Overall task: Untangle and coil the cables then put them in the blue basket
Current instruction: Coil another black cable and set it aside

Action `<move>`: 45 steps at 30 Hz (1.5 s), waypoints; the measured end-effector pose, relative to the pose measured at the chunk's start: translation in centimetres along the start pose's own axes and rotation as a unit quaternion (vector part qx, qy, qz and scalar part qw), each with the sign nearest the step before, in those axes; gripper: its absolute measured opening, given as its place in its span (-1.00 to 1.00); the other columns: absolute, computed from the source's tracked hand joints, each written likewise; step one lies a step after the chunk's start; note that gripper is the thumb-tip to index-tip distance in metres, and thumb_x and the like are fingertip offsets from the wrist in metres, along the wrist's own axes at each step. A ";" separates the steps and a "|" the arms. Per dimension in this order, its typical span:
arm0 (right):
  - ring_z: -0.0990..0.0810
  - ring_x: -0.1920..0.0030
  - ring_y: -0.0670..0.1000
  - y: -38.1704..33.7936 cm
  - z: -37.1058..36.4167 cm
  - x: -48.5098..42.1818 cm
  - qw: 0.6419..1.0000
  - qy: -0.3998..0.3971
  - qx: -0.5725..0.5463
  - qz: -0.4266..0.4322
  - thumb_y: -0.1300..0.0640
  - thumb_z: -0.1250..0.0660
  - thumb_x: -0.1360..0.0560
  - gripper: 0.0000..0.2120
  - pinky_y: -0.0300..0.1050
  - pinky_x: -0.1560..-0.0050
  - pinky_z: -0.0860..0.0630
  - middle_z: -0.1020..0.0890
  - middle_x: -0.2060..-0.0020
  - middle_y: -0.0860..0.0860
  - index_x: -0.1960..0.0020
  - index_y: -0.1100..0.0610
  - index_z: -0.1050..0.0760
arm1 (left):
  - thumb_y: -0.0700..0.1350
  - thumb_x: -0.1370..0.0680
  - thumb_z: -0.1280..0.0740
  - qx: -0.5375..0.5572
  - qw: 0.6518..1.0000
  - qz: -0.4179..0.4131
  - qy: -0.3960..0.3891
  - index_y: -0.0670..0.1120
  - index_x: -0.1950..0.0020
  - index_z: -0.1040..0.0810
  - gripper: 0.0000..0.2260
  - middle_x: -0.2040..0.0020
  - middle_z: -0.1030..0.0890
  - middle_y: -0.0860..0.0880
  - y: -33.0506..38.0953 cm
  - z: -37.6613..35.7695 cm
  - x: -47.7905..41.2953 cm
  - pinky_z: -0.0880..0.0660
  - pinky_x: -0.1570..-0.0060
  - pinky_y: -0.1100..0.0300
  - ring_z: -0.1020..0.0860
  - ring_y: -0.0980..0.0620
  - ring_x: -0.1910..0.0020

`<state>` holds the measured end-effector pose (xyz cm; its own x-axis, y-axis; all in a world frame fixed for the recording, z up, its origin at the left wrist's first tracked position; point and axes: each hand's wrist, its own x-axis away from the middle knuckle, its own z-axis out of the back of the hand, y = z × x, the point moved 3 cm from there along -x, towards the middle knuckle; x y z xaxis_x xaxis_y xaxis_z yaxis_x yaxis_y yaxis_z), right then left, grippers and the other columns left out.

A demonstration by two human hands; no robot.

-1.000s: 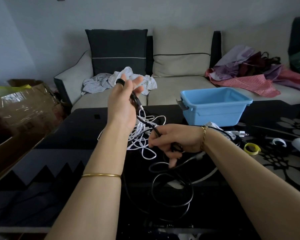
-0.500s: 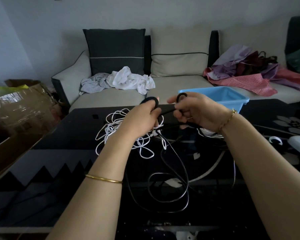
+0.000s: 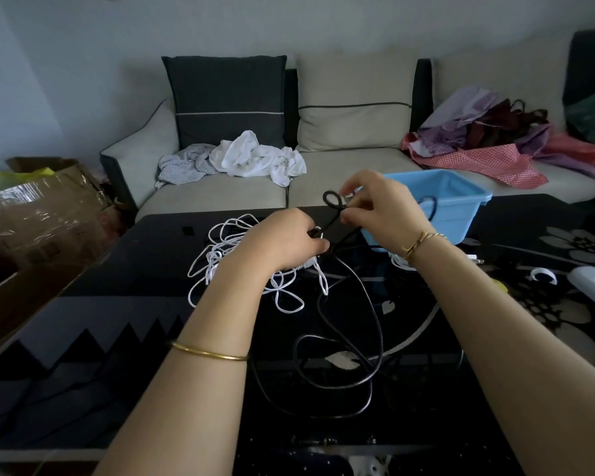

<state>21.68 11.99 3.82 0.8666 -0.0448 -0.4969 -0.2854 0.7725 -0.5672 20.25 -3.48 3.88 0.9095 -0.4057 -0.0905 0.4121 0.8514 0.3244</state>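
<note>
Black cable (image 3: 381,338), slack on counter (image 3: 134,269), runs seven-to-one o'clock between grips: left grip (image 3: 289,242) clenched round strand, right grip (image 3: 382,207) pinching small loop; blue basket (image 3: 461,214) at two o'clock, nearest right grip.

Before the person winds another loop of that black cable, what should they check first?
1. Grip on the black cable: ok; the left hand grips it and the right hand pinches a small loop.
2. Black cable clear of the white cable: cannot tell; they overlap beneath the left hand.
3. Slack tidy: not ok; it lies in loose crossing loops on the table.
4. Blue basket open and near: ok; it stands just beyond the right hand.
</note>
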 end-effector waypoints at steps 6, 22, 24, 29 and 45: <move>-0.52 -0.03 0.05 0.5 -0.1 0.2 0.991 -0.004 0.127 0.039 0.07 -0.30 -0.52 -0.86 -0.04 -0.01 -0.42 -0.64 0.11 -0.02 -0.04 0.02 -0.59 | -0.11 -0.58 -0.21 0.245 0.960 0.028 -0.135 -0.22 0.08 -0.62 -0.75 0.59 -0.25 0.07 0.4 0.3 1.3 -0.12 0.59 0.32 -0.15 0.11 0.62; -0.58 -0.01 0.07 0.4 -1.9 0.2 0.983 -0.147 0.110 0.019 0.24 -0.30 -0.42 -0.83 0.02 -0.06 -0.50 -0.64 0.12 -0.04 0.10 -0.02 -0.53 | -0.06 -0.62 -0.10 0.515 0.838 0.031 -0.176 -0.22 0.13 -0.57 -0.66 0.61 -0.12 0.14 -0.2 1.7 1.4 -0.07 0.66 0.35 -0.07 0.20 0.67; -0.53 -0.07 0.10 0.3 -2.3 0.1 0.984 -0.106 0.139 0.030 0.22 -0.28 -0.43 -0.71 -0.03 -0.04 -0.46 -0.62 0.02 -0.03 -0.13 0.02 -0.49 | -0.06 -0.62 -0.10 0.491 0.850 0.030 -0.186 -0.22 0.12 -0.56 -0.67 0.61 -0.13 0.13 0.1 1.4 1.4 -0.07 0.65 0.35 -0.07 0.20 0.67; -0.43 0.10 0.08 -0.9 -2.0 0.9 0.961 0.138 0.155 0.185 0.20 -0.44 -0.31 -0.84 -0.09 0.14 -0.29 -0.59 0.28 0.01 0.13 0.15 -0.53 | -0.04 -0.63 -0.10 0.481 0.854 0.026 -0.198 -0.21 0.15 -0.53 -0.67 0.61 -0.13 0.13 0.4 1.4 1.5 -0.05 0.64 0.34 -0.07 0.20 0.67; -0.55 0.29 -0.24 1.4 -3.9 1.5 0.955 -0.207 -0.211 -0.035 0.34 -0.46 -0.36 -0.85 -0.34 0.14 -0.49 -0.69 0.32 -0.13 0.26 0.11 -0.64 | -0.09 -0.63 -0.06 0.628 0.755 -0.009 -0.188 -0.22 0.18 -0.55 -0.64 0.64 -0.15 0.14 0.5 1.8 1.4 -0.05 0.68 0.37 -0.10 0.21 0.70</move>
<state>20.97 10.54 -0.29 0.9524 0.2349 -0.1943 -0.2836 0.4488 -0.8474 21.57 -4.23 5.57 0.7274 -0.6802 0.0907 -0.1668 -0.0471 0.9849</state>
